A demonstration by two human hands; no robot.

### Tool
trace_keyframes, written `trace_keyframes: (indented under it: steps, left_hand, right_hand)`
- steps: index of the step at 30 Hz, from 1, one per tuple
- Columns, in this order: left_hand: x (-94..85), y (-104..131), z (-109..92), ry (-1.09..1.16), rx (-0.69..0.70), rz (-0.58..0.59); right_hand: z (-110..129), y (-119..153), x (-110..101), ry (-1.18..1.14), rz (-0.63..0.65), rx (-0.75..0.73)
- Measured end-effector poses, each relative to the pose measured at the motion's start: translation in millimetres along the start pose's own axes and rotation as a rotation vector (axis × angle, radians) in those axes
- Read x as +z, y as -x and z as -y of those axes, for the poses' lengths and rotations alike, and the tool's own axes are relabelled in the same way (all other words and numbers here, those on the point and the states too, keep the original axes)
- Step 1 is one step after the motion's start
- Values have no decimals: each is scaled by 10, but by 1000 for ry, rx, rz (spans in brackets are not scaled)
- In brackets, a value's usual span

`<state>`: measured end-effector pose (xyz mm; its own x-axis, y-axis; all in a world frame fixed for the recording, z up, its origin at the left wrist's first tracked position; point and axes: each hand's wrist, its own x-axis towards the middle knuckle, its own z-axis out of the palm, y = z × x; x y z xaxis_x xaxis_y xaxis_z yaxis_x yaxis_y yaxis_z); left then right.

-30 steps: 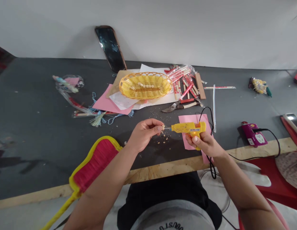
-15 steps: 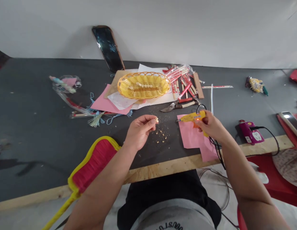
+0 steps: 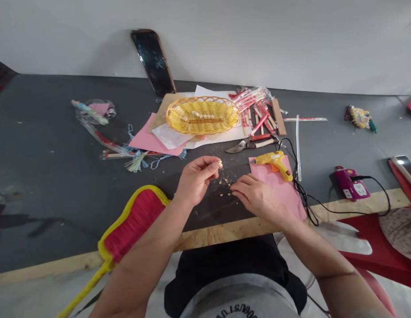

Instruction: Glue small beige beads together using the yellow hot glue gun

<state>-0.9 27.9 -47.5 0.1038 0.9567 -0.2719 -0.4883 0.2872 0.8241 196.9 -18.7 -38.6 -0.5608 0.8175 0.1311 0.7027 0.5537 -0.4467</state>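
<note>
Pinched between the thumb and fingers of my left hand is a small pale piece. My right hand reaches over the small pale bits scattered on the dark table; its fingertips are close together at them, and whether they grip one is too small to tell. The yellow glue gun lies on pink paper, just beyond my right hand. A yellow basket behind my hands holds several pale clusters.
Pruning shears and wrapped sticks lie near the basket. A phone leans on the wall. A red fan-shaped piece overhangs the left front edge. A black cord runs to a purple power adapter.
My right hand has let go of the glue gun, which now lies on the pink paper, and has moved left to the pale bits. My left hand keeps its pinch.
</note>
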Motion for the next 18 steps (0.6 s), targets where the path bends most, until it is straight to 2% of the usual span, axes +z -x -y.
trace_keyframes:
  steps: [4,9,11,13,18]
  left_hand:
    - [10,11,-15,9,-4,-3]
    - [14,21,-29,19,-2,8]
    - [11,23,-28,19,0,11]
    - [10,29,-24,16,-10,11]
    - [22,57,-16,-33,-58,69]
  right_hand:
    - [49,-121,127,75,-29,-49]
    - [129,-213,245,163,51,-37]
    - [131,-229,268,149,44,-42]
    - [104,-239,237,54,-50,-50]
    - [9,-263,47,-244,-502,79]
